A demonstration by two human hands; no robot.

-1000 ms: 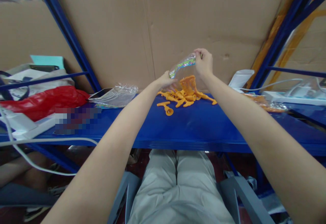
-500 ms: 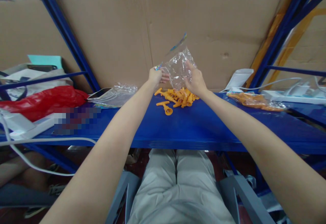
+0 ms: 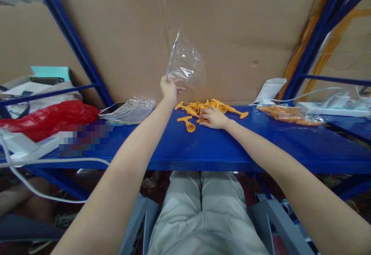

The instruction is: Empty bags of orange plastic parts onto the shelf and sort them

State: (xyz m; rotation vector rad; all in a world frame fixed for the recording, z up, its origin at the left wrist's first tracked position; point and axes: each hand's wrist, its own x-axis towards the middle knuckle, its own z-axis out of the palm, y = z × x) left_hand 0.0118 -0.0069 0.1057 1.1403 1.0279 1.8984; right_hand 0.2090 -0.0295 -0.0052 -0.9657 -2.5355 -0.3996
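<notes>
My left hand [image 3: 170,89] pinches a clear plastic zip bag [image 3: 188,63] by its coloured strip and holds it up above the blue shelf. The bag looks empty and hangs out to the right of the hand. Several orange plastic pieces, each with a crossbar and a cup-like end, lie in a pile [image 3: 195,108] below it. My right hand [image 3: 213,118] rests on the pile, fingers stretched out over the pieces and hiding some of them. One orange piece [image 3: 190,126] lies apart at the front, and another [image 3: 238,113] sticks out on the right.
A filled bag of orange pieces [image 3: 290,114] and a white power strip [image 3: 333,109] lie at the right. Flat clear bags [image 3: 136,110], a phone [image 3: 114,108] and a red plastic bag [image 3: 52,118] are at the left. Cardboard [image 3: 232,34] stands behind the blue shelf [image 3: 203,150].
My right hand has let go of the clear bag and moved down onto the orange pile, where pieces have spread rightward. My left hand has moved slightly left, still holding the bag.
</notes>
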